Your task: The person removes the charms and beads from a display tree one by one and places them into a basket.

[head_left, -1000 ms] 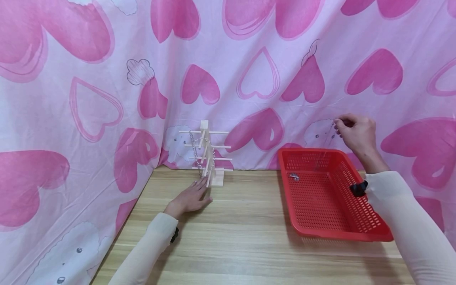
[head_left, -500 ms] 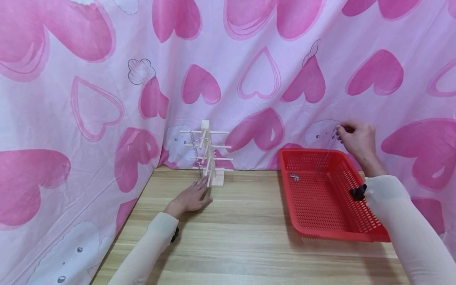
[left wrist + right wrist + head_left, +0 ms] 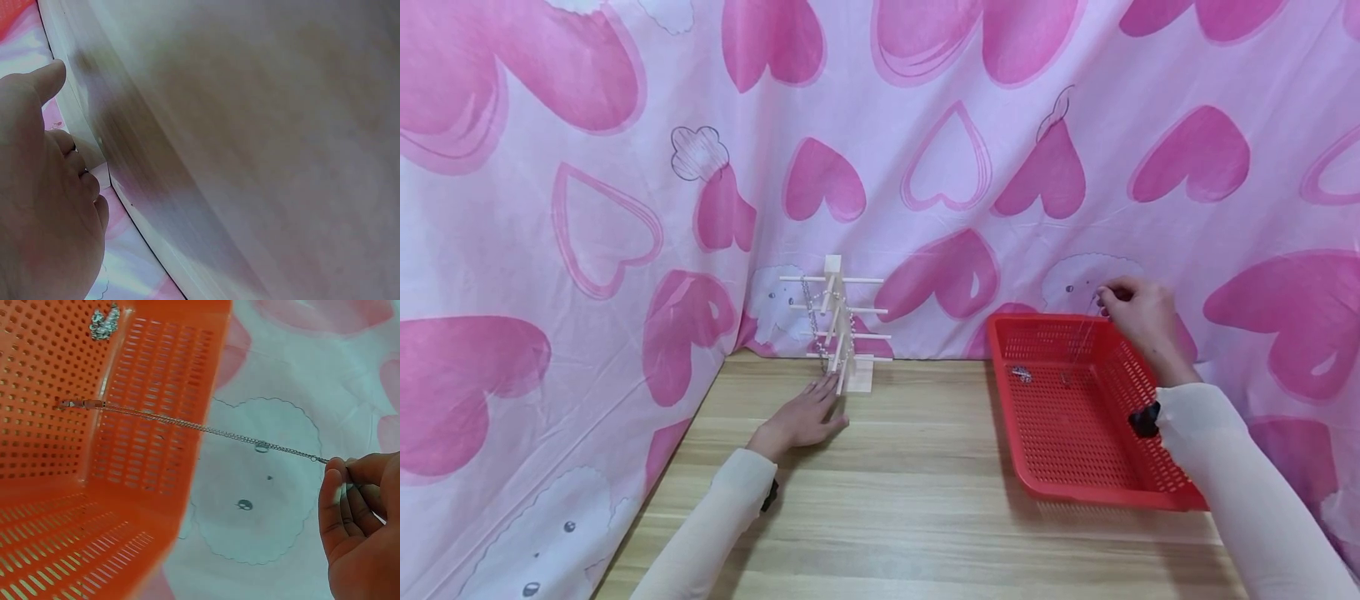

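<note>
My right hand (image 3: pixel 1142 317) pinches one end of a thin silver chain necklace (image 3: pixel 206 429) between thumb and fingertips. The necklace hangs down into the red basket (image 3: pixel 1045 492), and its reddish pendant (image 3: pixel 84 404) is at the low end by the basket floor. My left hand (image 3: pixel 801 417) lies with fingers extended on the tabletop, fingertips at the base of a wooden peg stand (image 3: pixel 832 265). In the left wrist view the left hand (image 3: pixel 50 187) shows its palm side. A silver chain (image 3: pixel 809 304) and a beaded strand (image 3: pixel 852 325) hang from the stand's pegs.
A small heap of silver chain (image 3: pixel 1021 374) lies inside the basket near its left wall. Pink heart-patterned cloth (image 3: pixel 955 167) hangs behind and to the left of the wooden table (image 3: pixel 917 517).
My right hand has come down and slightly left, lowering the necklace so its end is deeper in the basket. The left hand stays at the stand.
</note>
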The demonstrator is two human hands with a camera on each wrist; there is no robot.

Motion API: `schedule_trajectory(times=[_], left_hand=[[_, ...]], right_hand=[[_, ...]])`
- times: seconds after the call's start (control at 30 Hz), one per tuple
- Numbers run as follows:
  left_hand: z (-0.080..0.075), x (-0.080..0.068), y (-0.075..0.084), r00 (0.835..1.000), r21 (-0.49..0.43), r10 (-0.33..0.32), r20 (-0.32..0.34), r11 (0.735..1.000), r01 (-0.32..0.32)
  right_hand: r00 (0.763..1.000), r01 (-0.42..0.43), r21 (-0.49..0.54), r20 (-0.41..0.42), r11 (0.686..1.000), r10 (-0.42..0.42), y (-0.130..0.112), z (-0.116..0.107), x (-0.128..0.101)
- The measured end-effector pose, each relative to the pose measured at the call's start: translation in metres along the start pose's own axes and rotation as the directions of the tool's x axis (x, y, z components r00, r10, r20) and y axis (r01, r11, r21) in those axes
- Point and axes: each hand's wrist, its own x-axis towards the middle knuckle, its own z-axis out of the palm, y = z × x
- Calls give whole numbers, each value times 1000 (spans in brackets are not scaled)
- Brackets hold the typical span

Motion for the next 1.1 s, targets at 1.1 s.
schedule_trajectory(times=[1.1], left_hand=[[-1,0,1,1000,7,-22,20,1000,22]], right_hand=[[963,-67,-111,251,992,93,34,21,-10]])
